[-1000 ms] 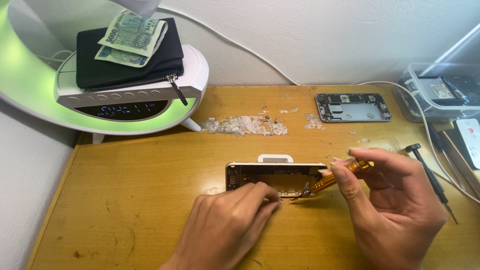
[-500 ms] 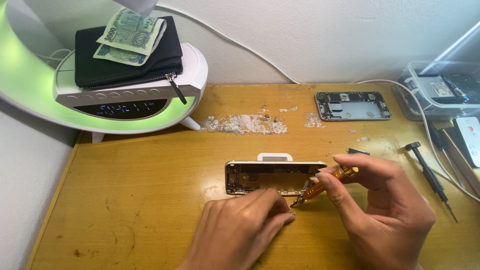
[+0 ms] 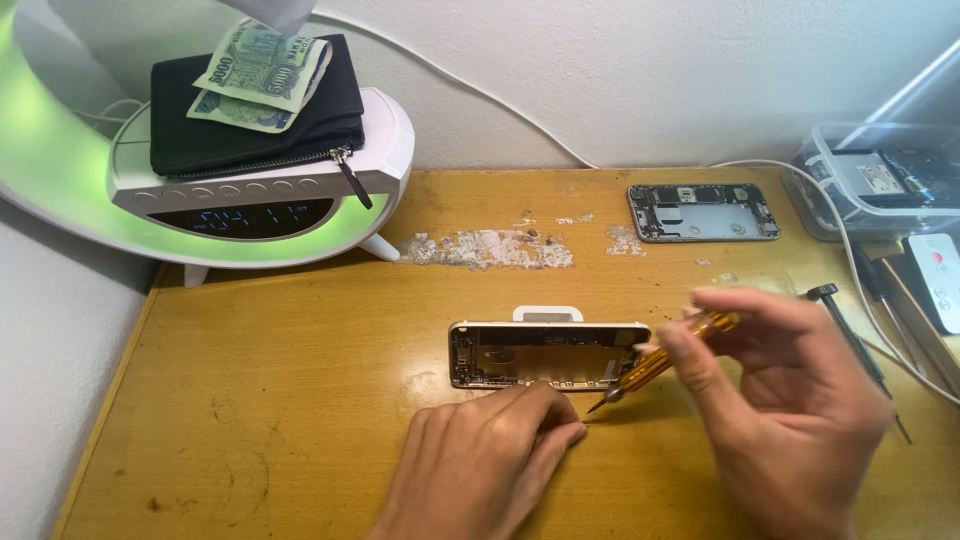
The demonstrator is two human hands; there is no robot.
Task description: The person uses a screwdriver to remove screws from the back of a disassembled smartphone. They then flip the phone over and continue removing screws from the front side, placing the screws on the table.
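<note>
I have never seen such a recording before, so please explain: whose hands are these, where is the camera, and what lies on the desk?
The camera sits on a person's head and looks down at their own bare hands. The left hand steadies an opened phone shell on the wooden desk. The right hand holds a small orange screwdriver at the shell's edge. Behind lie a second phone shell, a white clock lamp carrying a black wallet with banknotes, and a black screwdriver.
</note>
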